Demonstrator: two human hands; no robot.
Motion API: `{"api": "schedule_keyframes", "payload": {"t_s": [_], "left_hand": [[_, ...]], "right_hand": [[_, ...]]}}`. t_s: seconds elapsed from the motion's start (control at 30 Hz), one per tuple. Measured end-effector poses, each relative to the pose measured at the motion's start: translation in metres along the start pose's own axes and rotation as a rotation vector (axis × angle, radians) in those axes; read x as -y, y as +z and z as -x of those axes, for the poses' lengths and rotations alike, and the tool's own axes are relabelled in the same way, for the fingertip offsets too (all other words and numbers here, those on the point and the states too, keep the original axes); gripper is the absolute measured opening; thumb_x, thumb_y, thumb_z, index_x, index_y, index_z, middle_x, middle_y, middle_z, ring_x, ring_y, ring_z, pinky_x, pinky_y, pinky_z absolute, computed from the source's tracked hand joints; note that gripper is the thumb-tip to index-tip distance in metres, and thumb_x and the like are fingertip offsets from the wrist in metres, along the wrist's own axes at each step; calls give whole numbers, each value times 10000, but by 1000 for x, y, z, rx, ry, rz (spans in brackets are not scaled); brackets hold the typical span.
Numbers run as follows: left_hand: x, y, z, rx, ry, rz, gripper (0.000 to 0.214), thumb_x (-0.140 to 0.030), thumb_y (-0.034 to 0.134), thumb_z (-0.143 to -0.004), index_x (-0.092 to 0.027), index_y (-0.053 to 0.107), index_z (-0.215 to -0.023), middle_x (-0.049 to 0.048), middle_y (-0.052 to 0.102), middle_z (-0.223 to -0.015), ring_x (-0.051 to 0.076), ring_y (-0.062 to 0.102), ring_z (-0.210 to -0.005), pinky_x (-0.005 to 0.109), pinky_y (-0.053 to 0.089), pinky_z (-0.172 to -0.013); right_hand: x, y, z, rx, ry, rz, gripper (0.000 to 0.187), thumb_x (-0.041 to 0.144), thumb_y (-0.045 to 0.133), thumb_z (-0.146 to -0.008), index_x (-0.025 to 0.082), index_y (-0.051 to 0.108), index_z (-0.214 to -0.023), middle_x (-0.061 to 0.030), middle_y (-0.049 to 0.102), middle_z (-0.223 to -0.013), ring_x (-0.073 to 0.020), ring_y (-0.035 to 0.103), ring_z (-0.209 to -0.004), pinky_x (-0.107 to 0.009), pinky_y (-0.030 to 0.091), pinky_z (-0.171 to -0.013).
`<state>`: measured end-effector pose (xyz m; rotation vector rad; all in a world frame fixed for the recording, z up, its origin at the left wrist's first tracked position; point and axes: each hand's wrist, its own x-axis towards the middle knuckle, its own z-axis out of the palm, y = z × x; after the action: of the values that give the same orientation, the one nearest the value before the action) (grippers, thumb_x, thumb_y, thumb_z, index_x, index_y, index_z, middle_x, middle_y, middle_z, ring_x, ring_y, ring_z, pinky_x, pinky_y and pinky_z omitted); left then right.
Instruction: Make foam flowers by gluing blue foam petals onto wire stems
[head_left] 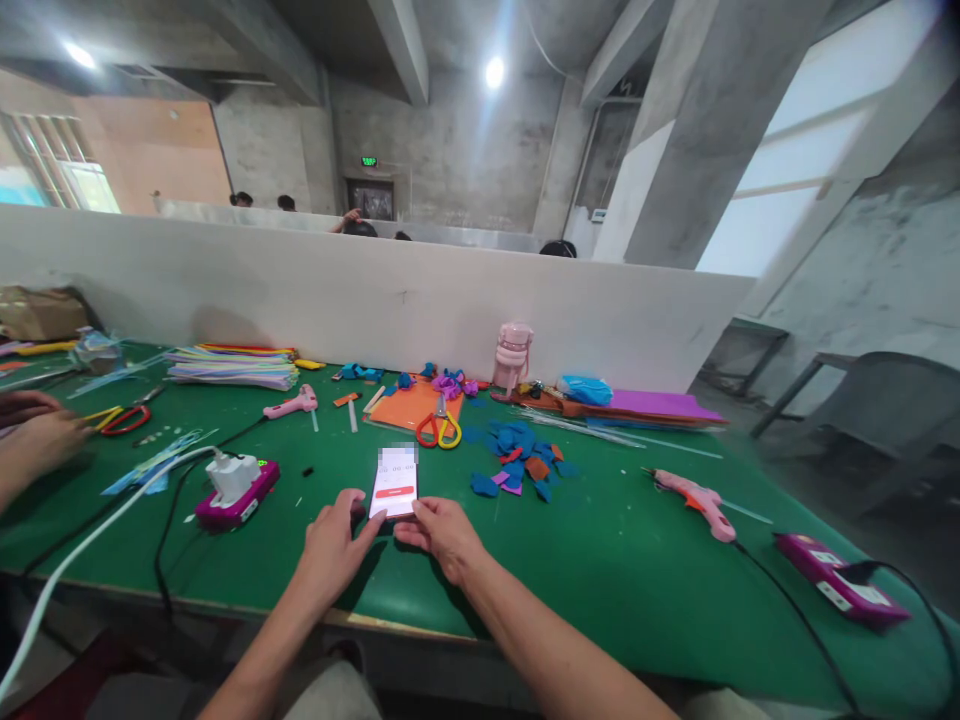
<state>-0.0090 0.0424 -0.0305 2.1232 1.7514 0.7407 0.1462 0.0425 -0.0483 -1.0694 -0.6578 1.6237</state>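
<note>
A smartphone (pixel 394 484) with a lit white screen and a red button is tilted up over the green table in front of me. My left hand (pixel 337 540) grips its lower left corner, the thumb at the bottom edge. My right hand (pixel 442 535) pinches the lower right corner between thumb and fingers. Just beyond the phone lie scissors (pixel 439 428) with red and yellow handles, their blades pointing away over an orange sheet (pixel 397 405). To the right of the phone is a loose pile of blue felt-like scraps (pixel 517 440), with some orange and purple pieces.
Pink glue guns lie left (pixel 292 403) and right (pixel 694 500), with cables trailing. Purple power strips (pixel 238 495) sit at both sides. A pink bottle (pixel 513 355) stands against the white partition (pixel 375 300). At the far left a co-worker's hand (pixel 45 440) is beside another pair of scissors (pixel 127 415).
</note>
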Motion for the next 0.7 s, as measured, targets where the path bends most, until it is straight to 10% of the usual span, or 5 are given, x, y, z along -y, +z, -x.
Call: {"api": "schedule_keyframes", "payload": {"t_s": [0.7], "left_hand": [[-15, 2, 4, 17, -90, -139, 406, -366, 313, -841, -171, 428, -1178, 97, 631, -1074, 258, 512, -1051, 416, 362, -824]], "right_hand": [[13, -6, -13, -17, 20, 521, 130, 250, 507, -762, 145, 500, -685, 45, 443, -386, -142, 531, -328, -242, 469, -358]]}}
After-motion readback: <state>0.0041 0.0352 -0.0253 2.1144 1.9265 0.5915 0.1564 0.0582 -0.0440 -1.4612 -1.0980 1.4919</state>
